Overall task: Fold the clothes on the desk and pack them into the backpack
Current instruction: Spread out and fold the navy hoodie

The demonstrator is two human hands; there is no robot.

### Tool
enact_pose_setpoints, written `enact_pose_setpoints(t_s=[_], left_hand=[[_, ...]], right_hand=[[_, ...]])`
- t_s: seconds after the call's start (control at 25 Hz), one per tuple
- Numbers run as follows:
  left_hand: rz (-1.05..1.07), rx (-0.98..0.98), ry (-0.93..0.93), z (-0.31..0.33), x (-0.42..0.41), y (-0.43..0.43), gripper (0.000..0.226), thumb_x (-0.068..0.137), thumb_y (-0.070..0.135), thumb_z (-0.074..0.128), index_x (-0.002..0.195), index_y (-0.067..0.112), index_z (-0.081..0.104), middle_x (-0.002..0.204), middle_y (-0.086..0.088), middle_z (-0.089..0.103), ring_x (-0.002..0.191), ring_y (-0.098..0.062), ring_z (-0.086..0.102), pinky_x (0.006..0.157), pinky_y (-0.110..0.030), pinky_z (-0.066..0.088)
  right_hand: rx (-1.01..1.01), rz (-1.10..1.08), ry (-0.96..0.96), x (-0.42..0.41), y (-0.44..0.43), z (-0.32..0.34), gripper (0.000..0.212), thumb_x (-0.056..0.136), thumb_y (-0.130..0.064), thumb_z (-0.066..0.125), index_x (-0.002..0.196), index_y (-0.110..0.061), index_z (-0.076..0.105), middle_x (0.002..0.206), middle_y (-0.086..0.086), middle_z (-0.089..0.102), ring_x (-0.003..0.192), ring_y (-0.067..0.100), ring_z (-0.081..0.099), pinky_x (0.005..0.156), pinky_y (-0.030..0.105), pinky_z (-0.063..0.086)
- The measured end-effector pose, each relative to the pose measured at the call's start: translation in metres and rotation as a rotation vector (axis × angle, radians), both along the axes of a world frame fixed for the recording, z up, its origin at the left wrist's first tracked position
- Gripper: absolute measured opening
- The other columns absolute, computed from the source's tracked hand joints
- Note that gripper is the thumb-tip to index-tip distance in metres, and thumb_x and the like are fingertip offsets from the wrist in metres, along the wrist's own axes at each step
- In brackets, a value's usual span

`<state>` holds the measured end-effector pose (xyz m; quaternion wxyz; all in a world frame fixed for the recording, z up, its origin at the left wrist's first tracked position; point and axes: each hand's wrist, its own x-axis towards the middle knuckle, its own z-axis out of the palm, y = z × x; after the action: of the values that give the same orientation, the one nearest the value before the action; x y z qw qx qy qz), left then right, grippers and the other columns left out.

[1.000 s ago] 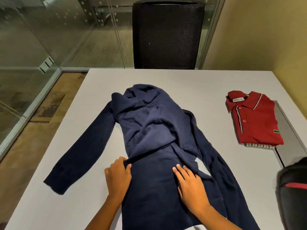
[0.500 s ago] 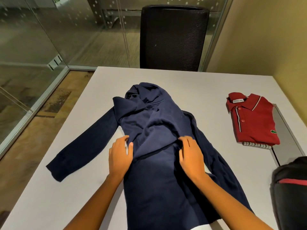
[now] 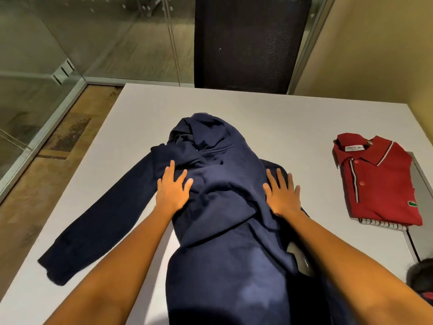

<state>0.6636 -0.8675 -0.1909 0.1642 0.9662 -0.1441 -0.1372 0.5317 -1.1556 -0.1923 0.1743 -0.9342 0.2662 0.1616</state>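
Note:
A navy long-sleeved sweater (image 3: 225,207) lies rumpled down the middle of the white desk (image 3: 269,118), one sleeve stretched out to the near left. My left hand (image 3: 172,187) presses flat on its left shoulder area, fingers spread. My right hand (image 3: 282,192) presses flat on its right side, fingers straight. A folded red polo shirt (image 3: 377,181) rests at the right on a striped garment (image 3: 384,225). A sliver of the dark backpack (image 3: 421,277) with a red trim shows at the lower right edge.
A black mesh chair (image 3: 248,41) stands behind the desk's far edge. Glass walls run along the left, a tan wall along the right. A grey strip (image 3: 421,191) runs along the desk's right side under the polo.
Both hands have slid away from me up the sweater, from its waist to the chest and shoulders, fingers now spread flat. The fabric has bunched further toward the collar.

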Motion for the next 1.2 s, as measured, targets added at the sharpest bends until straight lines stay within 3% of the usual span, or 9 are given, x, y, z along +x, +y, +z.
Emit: enact_pose_setpoints(t_s=[0.2,0.52,0.8,0.92,1.0,1.08,1.2], left_hand=[[0.018,0.091,-0.122,-0.022,0.055,0.003,0.061,0.099,0.053,0.033,0.154,0.029,0.018,0.161,-0.005,-0.016,0.149,-0.026,-0.010,0.119,-0.050,0.004],[-0.010,0.050,-0.300,-0.043,0.144,-0.015,0.060,0.098,0.051,0.041,0.152,0.027,0.028,0.163,-0.008,-0.001,0.149,-0.030,0.001,0.117,-0.054,0.010],[0.032,0.132,-0.200,-0.039,0.169,-0.035,0.061,0.099,0.055,0.031,0.154,0.033,0.013,0.161,-0.002,-0.015,0.149,-0.023,-0.011,0.120,-0.046,0.002],[0.034,0.201,-0.156,-0.031,0.159,-0.041,0.063,0.100,0.054,0.026,0.155,0.028,0.007,0.161,-0.006,-0.018,0.148,-0.026,-0.013,0.120,-0.047,0.000],[0.042,0.134,-0.165,-0.029,0.134,-0.041,0.064,0.102,0.048,0.029,0.155,0.020,0.008,0.162,-0.010,-0.011,0.149,-0.030,-0.007,0.119,-0.048,0.002],[0.044,-0.017,-0.156,-0.028,0.094,-0.035,0.064,0.102,0.041,0.036,0.154,0.012,0.014,0.162,-0.010,0.004,0.149,-0.031,0.004,0.120,-0.047,0.009],[0.134,-0.304,-0.050,-0.017,0.026,-0.018,0.058,0.102,0.032,0.040,0.153,0.012,0.021,0.161,-0.002,0.017,0.148,-0.023,0.013,0.121,-0.039,0.015]], right_hand=[[-0.201,0.057,-0.076,0.036,-0.051,-0.014,0.057,0.102,-0.049,0.013,0.153,-0.036,-0.008,0.163,-0.001,-0.007,0.148,0.031,-0.011,0.120,0.049,-0.004],[-0.320,0.101,-0.121,0.136,-0.118,-0.030,0.055,0.102,-0.047,0.009,0.153,-0.036,-0.007,0.163,-0.002,-0.004,0.148,0.031,-0.011,0.119,0.051,-0.004],[-0.407,0.169,-0.071,0.177,-0.144,-0.032,0.055,0.102,-0.047,0.008,0.153,-0.035,-0.008,0.163,-0.001,-0.003,0.149,0.030,-0.011,0.119,0.051,-0.007],[-0.376,0.160,-0.191,0.173,-0.121,-0.025,0.060,0.102,-0.048,0.011,0.156,-0.021,0.009,0.163,0.009,0.008,0.149,0.035,-0.003,0.119,0.052,0.000],[-0.274,0.139,-0.424,0.148,-0.081,-0.019,0.064,0.100,-0.045,0.014,0.152,-0.010,0.026,0.160,0.014,0.018,0.148,0.036,0.006,0.120,0.051,0.006],[-0.162,0.150,-0.576,0.104,-0.028,-0.014,0.058,0.102,-0.038,0.023,0.150,-0.005,0.030,0.160,0.012,0.018,0.150,0.029,0.005,0.122,0.046,0.006],[-0.074,0.268,-0.597,0.016,0.056,-0.021,0.054,0.102,-0.033,0.034,0.148,-0.005,0.035,0.160,0.008,0.020,0.150,0.025,0.009,0.121,0.043,0.012]])
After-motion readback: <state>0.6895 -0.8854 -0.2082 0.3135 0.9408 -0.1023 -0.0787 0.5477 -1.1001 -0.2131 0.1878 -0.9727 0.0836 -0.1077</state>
